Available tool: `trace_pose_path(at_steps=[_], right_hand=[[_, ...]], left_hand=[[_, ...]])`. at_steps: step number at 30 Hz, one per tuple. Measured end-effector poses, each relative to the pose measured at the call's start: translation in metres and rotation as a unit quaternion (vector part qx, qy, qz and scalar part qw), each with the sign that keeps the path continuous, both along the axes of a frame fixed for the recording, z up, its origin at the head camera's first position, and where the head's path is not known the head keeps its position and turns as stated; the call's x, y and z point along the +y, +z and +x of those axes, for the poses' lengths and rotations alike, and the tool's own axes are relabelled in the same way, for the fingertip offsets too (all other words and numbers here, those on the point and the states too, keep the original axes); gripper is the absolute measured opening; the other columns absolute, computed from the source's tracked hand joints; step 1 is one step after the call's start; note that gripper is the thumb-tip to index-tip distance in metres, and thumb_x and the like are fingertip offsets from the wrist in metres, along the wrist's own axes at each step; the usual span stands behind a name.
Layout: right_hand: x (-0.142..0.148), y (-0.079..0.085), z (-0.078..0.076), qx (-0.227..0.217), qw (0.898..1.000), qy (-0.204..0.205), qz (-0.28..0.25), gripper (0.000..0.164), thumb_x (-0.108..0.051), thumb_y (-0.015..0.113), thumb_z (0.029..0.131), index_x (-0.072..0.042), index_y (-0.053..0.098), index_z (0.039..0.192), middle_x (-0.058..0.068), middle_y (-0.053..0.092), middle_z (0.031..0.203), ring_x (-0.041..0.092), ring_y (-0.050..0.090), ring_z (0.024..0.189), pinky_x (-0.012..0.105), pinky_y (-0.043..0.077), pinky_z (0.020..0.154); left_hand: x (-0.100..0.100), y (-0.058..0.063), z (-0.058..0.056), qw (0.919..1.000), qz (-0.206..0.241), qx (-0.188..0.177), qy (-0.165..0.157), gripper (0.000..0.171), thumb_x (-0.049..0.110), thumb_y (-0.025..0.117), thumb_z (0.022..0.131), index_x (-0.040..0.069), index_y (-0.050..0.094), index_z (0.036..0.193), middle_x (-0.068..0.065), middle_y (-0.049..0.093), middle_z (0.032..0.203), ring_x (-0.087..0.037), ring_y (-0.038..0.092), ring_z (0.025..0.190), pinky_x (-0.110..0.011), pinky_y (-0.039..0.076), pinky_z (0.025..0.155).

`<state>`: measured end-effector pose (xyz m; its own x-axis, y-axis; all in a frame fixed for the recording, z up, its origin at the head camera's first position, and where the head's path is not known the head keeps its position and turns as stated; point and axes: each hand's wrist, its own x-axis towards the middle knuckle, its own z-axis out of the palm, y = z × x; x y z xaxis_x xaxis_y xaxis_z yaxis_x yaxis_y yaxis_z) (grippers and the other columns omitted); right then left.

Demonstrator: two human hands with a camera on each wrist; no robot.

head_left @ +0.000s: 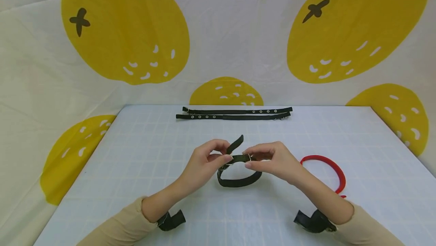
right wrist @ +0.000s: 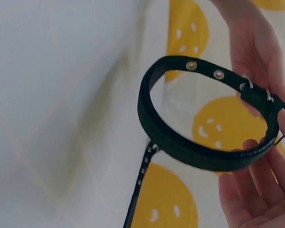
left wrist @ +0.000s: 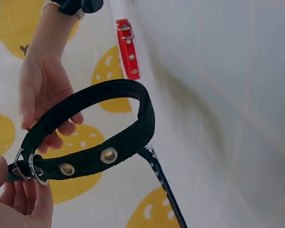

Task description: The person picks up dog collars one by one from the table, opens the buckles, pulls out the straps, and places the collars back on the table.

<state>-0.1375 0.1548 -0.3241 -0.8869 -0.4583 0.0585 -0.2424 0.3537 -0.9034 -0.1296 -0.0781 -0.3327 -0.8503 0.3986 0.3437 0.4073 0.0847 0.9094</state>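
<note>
A dark collar [head_left: 240,182] with metal eyelets, closed into a loop, is held up over the table's middle by both hands. My left hand [head_left: 208,158] pinches it between thumb and fingers beside the buckle [left wrist: 23,164], and the strap's loose end [head_left: 235,144] sticks up past those fingers. Across the loop, my right hand [head_left: 277,159] pinches the band near a metal ring [head_left: 249,157]. In the right wrist view, the band [right wrist: 194,154] curves round to the fingers of the right hand [right wrist: 256,194].
A red collar [head_left: 340,174], buckled into a ring, lies on the table [head_left: 112,170] at the right, partly behind the right forearm. Two dark straps [head_left: 235,117] with eyelets lie side by side along the back edge. Behind hangs a white cloth [head_left: 238,41] with yellow fruit shapes.
</note>
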Motion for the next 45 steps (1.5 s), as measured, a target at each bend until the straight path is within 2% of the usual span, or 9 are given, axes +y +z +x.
trace_pose_path(at_steps=[5, 9, 14, 19, 22, 26, 31, 35, 45], right_hand=[[0.002, 0.01, 0.002, 0.034, 0.999, 0.001, -0.001, 0.027, -0.019, 0.071, 0.083, -0.011, 0.068, 0.109, 0.003, 0.067, 0.104, 0.021, 0.062, 0.095, 0.033, 0.052, 0.083], [-0.002, 0.022, 0.006, -0.015, 0.999, -0.02, -0.049, 0.027, -0.017, 0.069, 0.085, -0.003, 0.068, 0.108, 0.009, 0.069, 0.098, 0.023, 0.065, 0.087, 0.032, 0.054, 0.079], [-0.01, 0.028, 0.007, -0.07, 0.989, -0.039, -0.121, 0.028, -0.013, 0.07, 0.084, 0.008, 0.066, 0.102, 0.007, 0.07, 0.088, 0.022, 0.067, 0.08, 0.033, 0.054, 0.079], [-0.012, 0.025, 0.006, -0.076, 0.98, -0.047, -0.176, 0.009, -0.006, 0.066, 0.086, 0.0, 0.068, 0.093, 0.004, 0.07, 0.083, 0.019, 0.068, 0.077, 0.033, 0.055, 0.077], [-0.011, 0.025, 0.008, -0.067, 0.978, -0.042, -0.193, 0.007, -0.004, 0.065, 0.086, -0.009, 0.069, 0.09, 0.003, 0.07, 0.083, 0.019, 0.068, 0.077, 0.033, 0.055, 0.078], [-0.009, 0.03, 0.011, -0.052, 0.978, -0.039, -0.198, 0.011, -0.004, 0.063, 0.087, -0.013, 0.068, 0.09, 0.002, 0.07, 0.083, 0.02, 0.069, 0.077, 0.034, 0.055, 0.078], [-0.005, 0.03, 0.011, -0.041, 0.977, -0.033, -0.206, 0.014, -0.002, 0.06, 0.089, -0.014, 0.066, 0.091, 0.0, 0.071, 0.084, 0.02, 0.068, 0.078, 0.033, 0.054, 0.077], [-0.002, 0.03, 0.013, -0.04, 0.976, -0.031, -0.211, 0.015, -0.002, 0.058, 0.09, -0.014, 0.065, 0.091, 0.0, 0.07, 0.085, 0.019, 0.068, 0.077, 0.033, 0.054, 0.078], [0.005, 0.032, 0.015, -0.034, 0.971, -0.022, -0.236, 0.02, 0.002, 0.054, 0.092, -0.014, 0.065, 0.092, 0.0, 0.07, 0.087, 0.018, 0.068, 0.079, 0.031, 0.054, 0.079]], left_hand=[[0.0, 0.0, -0.002, 0.9952, -0.032, 0.091, 0.012, 0.02, 0.009, 0.067, 0.086, 0.009, 0.063, 0.106, 0.002, 0.06, 0.096, -0.012, 0.055, 0.087, -0.029, 0.052, 0.078], [0.002, -0.002, -0.004, 0.9901, -0.036, 0.135, 0.011, 0.02, 0.01, 0.069, 0.084, 0.012, 0.067, 0.104, 0.006, 0.06, 0.094, -0.01, 0.055, 0.082, -0.025, 0.052, 0.07], [0.005, -0.004, -0.005, 0.9808, -0.029, 0.193, 0.01, 0.022, 0.008, 0.071, 0.081, 0.007, 0.069, 0.103, 0.001, 0.062, 0.092, -0.01, 0.054, 0.076, -0.022, 0.05, 0.064], [0.004, -0.008, -0.006, 0.9625, -0.058, 0.264, 0.025, 0.035, 0.006, 0.078, 0.074, 0.003, 0.066, 0.106, -0.003, 0.062, 0.094, -0.015, 0.058, 0.08, -0.027, 0.053, 0.069], [0.002, -0.009, -0.003, 0.9587, -0.082, 0.268, 0.045, 0.036, 0.007, 0.081, 0.07, 0.004, 0.067, 0.103, -0.001, 0.062, 0.093, -0.012, 0.058, 0.08, -0.024, 0.053, 0.071], [0.0, -0.009, 0.0, 0.96, -0.082, 0.26, 0.066, 0.027, 0.007, 0.08, 0.071, 0.005, 0.068, 0.096, 0.002, 0.063, 0.087, -0.006, 0.059, 0.078, -0.019, 0.051, 0.071], [-0.002, -0.009, -0.002, 0.9568, -0.078, 0.269, 0.078, 0.021, 0.009, 0.08, 0.073, 0.007, 0.068, 0.09, 0.003, 0.062, 0.086, -0.007, 0.057, 0.078, -0.027, 0.053, 0.066], [-0.003, -0.01, -0.001, 0.956, -0.097, 0.266, 0.076, 0.017, 0.01, 0.078, 0.075, 0.01, 0.067, 0.088, 0.005, 0.06, 0.085, -0.007, 0.054, 0.078, -0.025, 0.051, 0.066], [-0.004, -0.005, 0.002, 0.9632, -0.112, 0.237, 0.058, 0.014, 0.008, 0.074, 0.078, 0.012, 0.063, 0.087, 0.008, 0.056, 0.084, -0.004, 0.049, 0.078, -0.019, 0.049, 0.069]])
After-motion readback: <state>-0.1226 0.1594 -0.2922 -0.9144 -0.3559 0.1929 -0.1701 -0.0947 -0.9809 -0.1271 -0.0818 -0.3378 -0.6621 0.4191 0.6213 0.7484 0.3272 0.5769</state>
